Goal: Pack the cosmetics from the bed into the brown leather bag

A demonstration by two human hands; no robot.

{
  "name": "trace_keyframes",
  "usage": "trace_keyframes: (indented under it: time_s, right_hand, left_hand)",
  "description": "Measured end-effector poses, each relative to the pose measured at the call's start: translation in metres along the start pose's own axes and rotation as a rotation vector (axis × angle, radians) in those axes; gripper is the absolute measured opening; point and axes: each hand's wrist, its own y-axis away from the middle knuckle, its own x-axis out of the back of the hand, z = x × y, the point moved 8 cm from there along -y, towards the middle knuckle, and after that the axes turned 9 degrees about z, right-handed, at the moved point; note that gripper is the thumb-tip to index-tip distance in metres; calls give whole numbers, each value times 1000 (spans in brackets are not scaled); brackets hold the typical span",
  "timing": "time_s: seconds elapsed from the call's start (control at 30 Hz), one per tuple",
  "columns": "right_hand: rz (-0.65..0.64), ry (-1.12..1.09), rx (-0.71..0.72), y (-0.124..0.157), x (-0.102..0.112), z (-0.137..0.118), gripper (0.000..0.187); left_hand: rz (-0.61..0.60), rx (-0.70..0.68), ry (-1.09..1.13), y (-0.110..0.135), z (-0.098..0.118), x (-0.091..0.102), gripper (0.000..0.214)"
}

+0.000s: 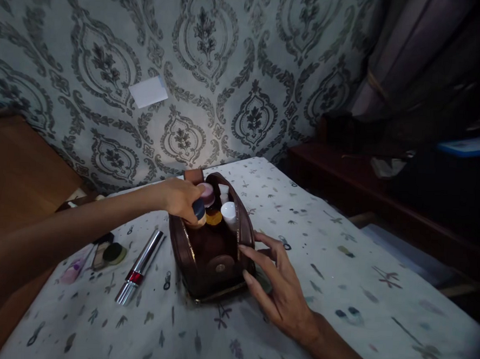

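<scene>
A brown leather toiletry bag [220,278] stands unzipped on the cloth-covered surface. My left hand [182,199] reaches into its far left side, fingers closed around a small jar with a dark blue lid [198,208]. Beside that jar are a pink-lidded container [207,194], an amber jar [213,217], a white-capped container [228,213] and a small white tube [223,191]. At the right side of the bag, my right hand [278,285] grips the zipper edge with its fingertips. The lower part of the held jar is partly hidden.
Left of the bag lies a silver tube with a red band [140,271]. Near it are a round dark-lidded jar [114,253] and a pink item [72,271]. A patterned wall rises behind, bearing a white card [149,92]. Dark red furniture [330,174] stands to the right.
</scene>
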Motion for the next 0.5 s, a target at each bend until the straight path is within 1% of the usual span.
trace_keyframes:
  time_s: [0.07, 0.1, 0.23, 0.3, 0.4, 0.5]
  right_hand:
    - [-3, -8, -4, 0, 0, 1, 39]
    - [-5, -9, -4, 0, 0, 1, 39]
    - [-13, -8, 6, -1, 0, -1, 39]
    - [-13, -7, 11, -1, 0, -2, 39]
    - [-5, -16, 4, -1, 0, -2, 38]
    - [-5, -28, -6, 0, 0, 0, 39]
  left_hand:
    - [-43, -20, -86, -8, 9, -4, 70]
    - [-67, -42, -117, -11, 14, -7, 67]
    - [-182, -111, -172, -24, 31, -29, 40]
    - [-218, -111, -165, -29, 34, -40, 36]
    - [-211, -71, -154, -37, 34, -51, 40]
    - [-159, -53, -126, -43, 32, -54, 38]
